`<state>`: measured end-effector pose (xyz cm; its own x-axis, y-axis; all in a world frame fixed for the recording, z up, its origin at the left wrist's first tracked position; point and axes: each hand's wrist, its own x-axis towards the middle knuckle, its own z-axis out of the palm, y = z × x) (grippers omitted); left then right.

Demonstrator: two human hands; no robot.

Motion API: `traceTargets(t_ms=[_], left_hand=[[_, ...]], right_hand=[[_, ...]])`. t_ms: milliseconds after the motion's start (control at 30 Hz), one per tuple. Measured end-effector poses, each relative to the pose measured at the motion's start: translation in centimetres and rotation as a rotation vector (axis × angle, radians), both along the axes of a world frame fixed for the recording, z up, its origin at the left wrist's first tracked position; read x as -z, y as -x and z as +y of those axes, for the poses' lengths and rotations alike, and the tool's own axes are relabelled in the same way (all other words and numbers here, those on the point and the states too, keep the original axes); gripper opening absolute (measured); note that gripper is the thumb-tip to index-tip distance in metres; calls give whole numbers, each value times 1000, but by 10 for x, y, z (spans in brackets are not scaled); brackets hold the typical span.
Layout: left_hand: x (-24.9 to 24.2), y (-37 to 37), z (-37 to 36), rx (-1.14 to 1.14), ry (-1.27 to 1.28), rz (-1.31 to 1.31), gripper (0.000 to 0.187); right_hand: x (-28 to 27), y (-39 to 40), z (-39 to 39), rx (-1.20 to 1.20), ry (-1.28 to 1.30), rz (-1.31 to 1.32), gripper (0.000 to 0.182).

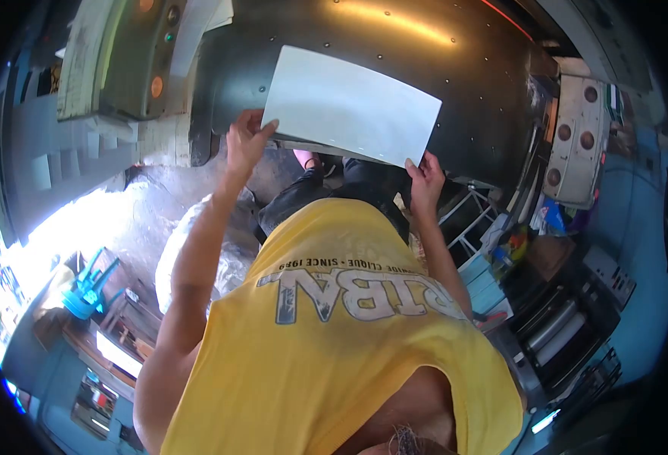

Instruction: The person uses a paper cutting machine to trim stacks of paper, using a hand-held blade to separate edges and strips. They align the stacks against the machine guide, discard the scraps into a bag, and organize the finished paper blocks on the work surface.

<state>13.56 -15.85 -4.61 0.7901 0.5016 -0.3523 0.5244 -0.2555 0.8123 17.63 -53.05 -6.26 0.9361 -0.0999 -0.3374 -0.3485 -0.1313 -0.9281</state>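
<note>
A white rectangular sheet or board (pixel 351 105) lies tilted over the front edge of a dark metal table (pixel 478 72) dotted with small studs. At its lower left corner, my left hand (pixel 249 140) pinches it between thumb and fingers. My right hand (pixel 426 178) grips the lower right corner the same way, thumb on the top face. The fingers beneath the sheet are partly hidden.
A machine housing with round buttons (pixel 133 64) stands at the upper left, and a pale panel with round knobs (pixel 576 136) at the right. A teal plastic chair (pixel 90 292) is at the lower left. Black equipment (pixel 557 334) sits at the lower right.
</note>
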Motion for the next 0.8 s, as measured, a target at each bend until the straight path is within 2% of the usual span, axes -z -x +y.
traceTargets(t_ms=[33, 67, 133, 167, 200, 233, 300, 367, 433, 567, 600, 667, 700, 733, 767, 800], left_hand=[[-7, 3, -7, -31, -47, 8, 37], [23, 18, -9, -73, 14, -79, 34], [22, 37, -29, -139, 56, 33, 32], [7, 40, -47, -197, 99, 29, 31], [20, 51, -59, -222, 123, 110, 31], [30, 58, -74, -265, 300, 3, 33], [21, 56, -97, -209, 413, 83, 35], [5, 43, -115, -236, 709, 127, 30], [3, 27, -133, -278, 919, 54, 31], [-5, 8, -146, -280, 1161, -78, 39], [-3, 12, -144, -307, 1149, -49, 44], [-15, 22, -135, -326, 804, -9, 49], [-20, 25, -126, -338, 628, 9, 51], [-14, 30, -116, -355, 429, -51, 53], [-3, 38, -104, -370, 228, -104, 55], [3, 39, -92, -398, 233, -120, 55]], right_hand=[[2, -11, -3, -41, 16, -12, 45], [2, -27, -6, -83, 32, -21, 44], [-3, -72, -8, -197, 11, -35, 44], [-10, -102, -6, -272, -25, -39, 43], [-13, -137, -3, -381, 34, -5, 45], [-12, -173, 2, -495, 93, 28, 47], [1, -244, 21, -691, 114, -23, 50], [5, -299, 53, -754, 197, -167, 56], [8, -336, 82, -740, 307, -301, 62], [30, -336, 107, -536, 442, -563, 71], [35, -316, 106, -395, 422, -644, 58], [27, -269, 94, -375, 418, -310, 42], [29, -240, 81, -428, 309, -111, 58], [18, -192, 78, -310, 169, -201, 48], [19, -153, 78, -190, 81, -203, 30], [29, -123, 63, -295, -9, -150, 37]])
